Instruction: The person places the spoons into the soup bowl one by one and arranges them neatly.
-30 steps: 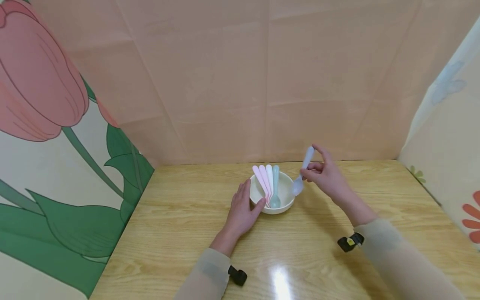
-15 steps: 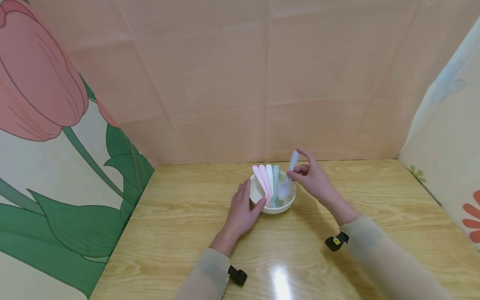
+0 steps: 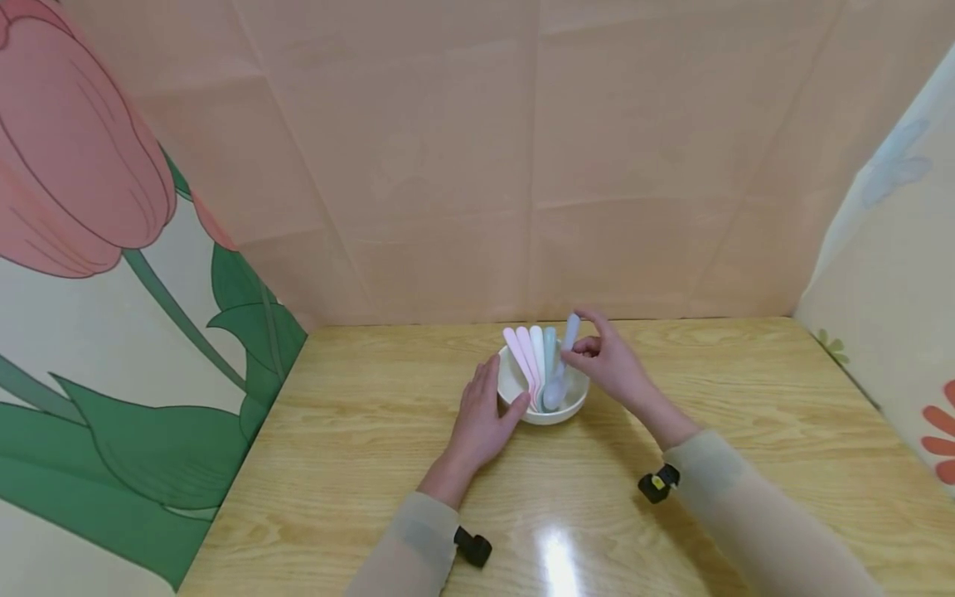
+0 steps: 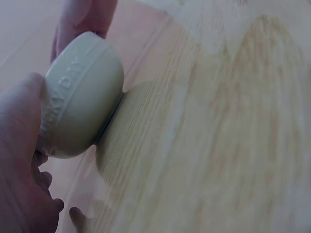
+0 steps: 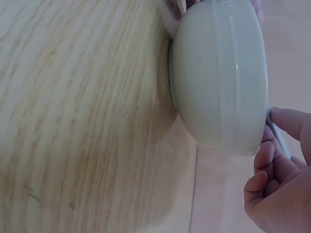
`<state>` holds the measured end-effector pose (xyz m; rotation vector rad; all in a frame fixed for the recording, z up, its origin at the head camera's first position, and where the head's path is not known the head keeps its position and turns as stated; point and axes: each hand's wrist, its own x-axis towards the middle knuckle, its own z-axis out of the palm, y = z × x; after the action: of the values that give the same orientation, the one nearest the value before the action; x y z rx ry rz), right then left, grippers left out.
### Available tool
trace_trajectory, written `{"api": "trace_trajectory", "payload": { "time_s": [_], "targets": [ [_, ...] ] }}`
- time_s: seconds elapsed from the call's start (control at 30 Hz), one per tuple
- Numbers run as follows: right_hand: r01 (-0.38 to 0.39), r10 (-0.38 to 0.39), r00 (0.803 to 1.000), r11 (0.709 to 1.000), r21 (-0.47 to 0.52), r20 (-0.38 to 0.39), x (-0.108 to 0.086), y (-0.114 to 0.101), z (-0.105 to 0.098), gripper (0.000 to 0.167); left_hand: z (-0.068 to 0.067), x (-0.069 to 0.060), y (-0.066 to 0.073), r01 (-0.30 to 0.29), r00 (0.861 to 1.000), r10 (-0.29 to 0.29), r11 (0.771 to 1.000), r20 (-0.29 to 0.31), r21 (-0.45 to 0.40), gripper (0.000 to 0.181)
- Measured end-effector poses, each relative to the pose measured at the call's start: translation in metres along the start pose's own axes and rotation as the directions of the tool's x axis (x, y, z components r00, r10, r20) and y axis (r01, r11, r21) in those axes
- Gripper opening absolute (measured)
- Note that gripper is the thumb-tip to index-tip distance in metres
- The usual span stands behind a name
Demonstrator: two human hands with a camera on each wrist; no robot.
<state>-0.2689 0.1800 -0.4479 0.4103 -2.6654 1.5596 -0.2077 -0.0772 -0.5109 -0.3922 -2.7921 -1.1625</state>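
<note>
A cream bowl [image 3: 547, 419] stands on the wooden table, with raised lettering on its side in the left wrist view. Two pink spoons [image 3: 525, 355], a white spoon [image 3: 537, 348] and a pale green spoon [image 3: 550, 352] lean in it, handles up toward the far rim. My left hand [image 3: 480, 414] holds the bowl's left side, thumb at the near rim. With thumb and fingers, my right hand [image 3: 612, 361] pinches a pale lavender-blue spoon [image 3: 569, 336] by its handle. That spoon's scoop is inside the bowl, overlapping the green spoon in the head view.
The wooden table [image 3: 358, 414] meets a plain pinkish backdrop [image 3: 418, 166] just behind the bowl. A tulip-printed panel [image 3: 82, 166] borders the left side, and a flower-printed panel [image 3: 895, 290] borders the right.
My right hand has brought the lavender-blue spoon left and down, from the bowl's right rim to inside it beside the green spoon. My left hand has stayed on the bowl.
</note>
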Motion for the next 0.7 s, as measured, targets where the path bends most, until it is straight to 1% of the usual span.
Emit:
{"api": "trace_trajectory", "payload": {
  "time_s": [0.27, 0.5, 0.6, 0.7],
  "targets": [
    [-0.01, 0.01, 1.0, 0.999, -0.049, -0.002, -0.0008, 0.0008, 0.0066, 0.082, 0.0002, 0.0005, -0.0006, 0.006, 1.0, -0.006, 1.0, 0.006, -0.003, 0.094],
    [-0.038, 0.038, 0.999, 0.994, -0.101, 0.002, -0.0002, 0.0018, 0.0095, 0.08, -0.0008, -0.0004, 0.001, -0.017, 1.0, 0.017, 1.0, -0.007, -0.007, 0.093],
    [-0.034, 0.033, 0.999, 0.991, -0.133, -0.006, 0.0006, 0.0023, 0.01, 0.078, -0.0008, -0.0008, 0.001, -0.022, 1.0, 0.022, 1.0, -0.012, -0.01, 0.093],
    [-0.013, 0.01, 1.0, 0.986, -0.167, -0.014, 0.0025, 0.0035, 0.0107, 0.076, -0.0002, -0.0007, 0.0, -0.024, 1.0, 0.024, 1.0, -0.017, -0.014, 0.093]
  ]
}}
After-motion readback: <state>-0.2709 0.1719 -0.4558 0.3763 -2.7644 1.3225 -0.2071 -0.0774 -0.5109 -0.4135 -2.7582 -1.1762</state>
